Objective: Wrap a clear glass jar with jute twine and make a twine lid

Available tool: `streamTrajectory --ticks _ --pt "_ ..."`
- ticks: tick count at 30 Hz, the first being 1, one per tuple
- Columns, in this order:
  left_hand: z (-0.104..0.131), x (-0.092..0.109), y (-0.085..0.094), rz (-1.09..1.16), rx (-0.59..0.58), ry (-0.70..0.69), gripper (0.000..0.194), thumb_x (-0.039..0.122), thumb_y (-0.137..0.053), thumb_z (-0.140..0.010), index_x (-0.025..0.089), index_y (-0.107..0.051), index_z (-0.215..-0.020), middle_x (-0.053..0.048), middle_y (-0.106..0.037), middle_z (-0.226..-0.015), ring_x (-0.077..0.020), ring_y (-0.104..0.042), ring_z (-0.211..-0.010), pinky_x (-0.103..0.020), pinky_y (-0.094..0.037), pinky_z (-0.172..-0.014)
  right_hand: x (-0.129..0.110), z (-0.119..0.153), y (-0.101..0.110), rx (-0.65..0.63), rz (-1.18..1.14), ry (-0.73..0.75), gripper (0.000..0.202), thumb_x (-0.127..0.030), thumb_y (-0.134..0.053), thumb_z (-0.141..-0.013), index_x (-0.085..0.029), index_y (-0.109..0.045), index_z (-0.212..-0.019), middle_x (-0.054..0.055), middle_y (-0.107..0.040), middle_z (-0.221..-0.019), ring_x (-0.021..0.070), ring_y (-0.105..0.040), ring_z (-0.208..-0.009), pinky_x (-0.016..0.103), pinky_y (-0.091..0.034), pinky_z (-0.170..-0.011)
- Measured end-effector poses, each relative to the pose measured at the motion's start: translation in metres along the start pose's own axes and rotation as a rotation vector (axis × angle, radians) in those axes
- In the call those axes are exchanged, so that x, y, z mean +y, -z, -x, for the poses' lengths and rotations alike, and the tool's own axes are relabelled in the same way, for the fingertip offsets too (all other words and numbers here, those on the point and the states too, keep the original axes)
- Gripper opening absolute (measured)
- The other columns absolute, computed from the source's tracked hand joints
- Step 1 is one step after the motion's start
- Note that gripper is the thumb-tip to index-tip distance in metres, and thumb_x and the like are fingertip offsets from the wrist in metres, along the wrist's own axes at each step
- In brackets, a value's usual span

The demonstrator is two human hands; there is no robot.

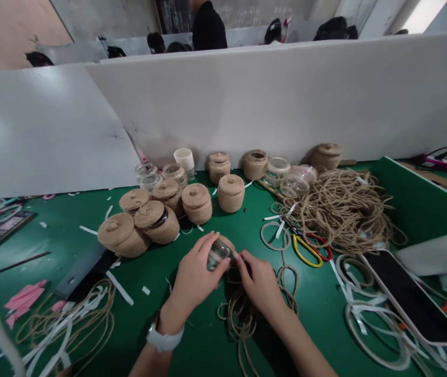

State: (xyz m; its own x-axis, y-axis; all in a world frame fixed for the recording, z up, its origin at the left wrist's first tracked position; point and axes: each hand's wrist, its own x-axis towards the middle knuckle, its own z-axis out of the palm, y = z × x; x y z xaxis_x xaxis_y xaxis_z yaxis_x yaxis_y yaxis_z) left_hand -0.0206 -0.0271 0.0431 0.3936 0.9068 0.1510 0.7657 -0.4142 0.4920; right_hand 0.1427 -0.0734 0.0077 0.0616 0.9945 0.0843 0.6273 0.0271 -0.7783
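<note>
My left hand (198, 264) wraps around a small clear glass jar (219, 253) that lies tilted just above the green table. Part of the jar has tan twine wound on it. At the jar's right side, my right hand (258, 275) pinches a strand of jute twine (243, 314), its thumb and index finger close together. Loose loops of that twine hang below and lie on the table beneath my right hand. My left hand's fingers cover much of the jar.
Twine-wrapped lidded jars (197, 203) stand in a group ahead, with bare glass jars (277, 168) behind. To the right are a big twine heap (345, 209), red-and-yellow scissors (308, 250), tape rolls (376, 335) and a phone (415, 298). A white partition (270, 99) closes the back.
</note>
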Motion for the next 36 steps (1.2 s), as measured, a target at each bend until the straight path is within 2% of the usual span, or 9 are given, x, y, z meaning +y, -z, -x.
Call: streamTrajectory --ticks 5,12,18,20,22,25,27,32,36 --pt "0.003 0.001 -0.003 -0.038 0.011 -0.058 0.048 0.040 -0.053 -0.092 0.022 -0.050 -0.137 -0.010 -0.053 -0.143 -0.0306 -0.043 -0.136 -0.053 -0.040 -0.109 0.000 0.000 0.001 0.002 0.005 -0.002 0.038 -0.037 -0.031 -0.100 -0.021 -0.055 -0.075 0.003 -0.064 -0.065 0.0158 -0.058 -0.056 0.024 -0.033 -0.057" --pt "0.002 -0.002 -0.004 -0.016 0.085 -0.165 0.035 0.031 -0.043 -0.098 0.026 -0.060 -0.129 -0.005 -0.057 -0.139 -0.0238 -0.050 -0.132 -0.045 -0.044 -0.108 0.002 -0.001 -0.003 -0.009 -0.006 0.007 0.038 -0.037 -0.031 -0.101 -0.021 -0.057 -0.077 0.003 -0.066 -0.067 0.0155 -0.059 -0.057 0.024 -0.034 -0.056" --pt "-0.002 -0.009 0.001 -0.122 0.071 -0.141 0.041 0.024 -0.032 -0.100 0.022 -0.054 -0.135 -0.006 -0.055 -0.141 -0.0228 -0.050 -0.132 -0.045 -0.044 -0.108 0.004 -0.001 -0.005 -0.012 -0.007 -0.010 0.041 -0.041 -0.030 -0.101 -0.022 -0.053 -0.073 0.001 -0.061 -0.061 0.0157 -0.055 -0.054 0.025 -0.030 -0.055" --pt "-0.002 -0.010 0.002 -0.150 0.049 -0.130 0.041 0.031 -0.037 -0.100 0.021 -0.051 -0.137 -0.008 -0.053 -0.144 -0.0251 -0.048 -0.133 -0.046 -0.044 -0.107 0.004 -0.001 -0.006 -0.021 -0.011 -0.016 0.040 -0.041 -0.030 -0.101 -0.022 -0.053 -0.073 0.002 -0.061 -0.062 0.0163 -0.056 -0.055 0.025 -0.030 -0.056" --pt "-0.001 -0.010 0.004 -0.170 0.011 -0.121 0.051 0.043 -0.050 -0.094 0.021 -0.047 -0.139 -0.009 -0.049 -0.147 -0.0286 -0.046 -0.134 -0.047 -0.046 -0.105 0.003 -0.002 -0.006 -0.040 -0.018 -0.023 0.039 -0.040 -0.030 -0.101 -0.022 -0.053 -0.075 0.002 -0.062 -0.064 0.0168 -0.057 -0.057 0.025 -0.030 -0.057" --pt "-0.001 -0.010 0.005 -0.173 -0.015 -0.088 0.060 0.043 -0.062 -0.086 0.024 -0.045 -0.140 -0.009 -0.047 -0.148 -0.0299 -0.046 -0.134 -0.045 -0.048 -0.102 0.002 -0.002 -0.007 -0.061 -0.018 -0.035 0.038 -0.040 -0.030 -0.101 -0.022 -0.053 -0.076 0.003 -0.062 -0.066 0.0175 -0.058 -0.060 0.025 -0.030 -0.058" --pt "-0.002 -0.010 0.006 -0.124 -0.023 -0.047 0.056 0.039 -0.063 -0.086 0.025 -0.048 -0.138 -0.008 -0.048 -0.147 -0.0291 -0.047 -0.133 -0.044 -0.047 -0.103 0.001 -0.001 -0.007 -0.062 -0.020 -0.032 0.038 -0.040 -0.029 -0.100 -0.022 -0.052 -0.075 0.002 -0.061 -0.066 0.0173 -0.057 -0.059 0.025 -0.029 -0.058" --pt "-0.005 -0.006 0.004 0.138 -0.076 0.023 0.048 0.044 -0.055 -0.091 0.025 -0.051 -0.135 -0.007 -0.052 -0.143 -0.0248 -0.052 -0.128 -0.039 -0.046 -0.105 0.001 0.001 -0.002 -0.025 -0.037 -0.019 0.036 -0.039 -0.031 -0.100 -0.022 -0.050 -0.074 0.001 -0.059 -0.063 0.0158 -0.054 -0.056 0.024 -0.030 -0.057" --pt "-0.005 -0.004 0.001 0.094 -0.047 0.003 0.048 0.044 -0.053 -0.092 0.024 -0.052 -0.135 -0.008 -0.053 -0.143 -0.0282 -0.043 -0.136 -0.048 -0.039 -0.111 0.003 0.002 0.000 -0.026 -0.036 -0.022 0.037 -0.040 -0.031 -0.100 -0.022 -0.050 -0.074 0.001 -0.058 -0.062 0.0152 -0.053 -0.055 0.024 -0.030 -0.056"
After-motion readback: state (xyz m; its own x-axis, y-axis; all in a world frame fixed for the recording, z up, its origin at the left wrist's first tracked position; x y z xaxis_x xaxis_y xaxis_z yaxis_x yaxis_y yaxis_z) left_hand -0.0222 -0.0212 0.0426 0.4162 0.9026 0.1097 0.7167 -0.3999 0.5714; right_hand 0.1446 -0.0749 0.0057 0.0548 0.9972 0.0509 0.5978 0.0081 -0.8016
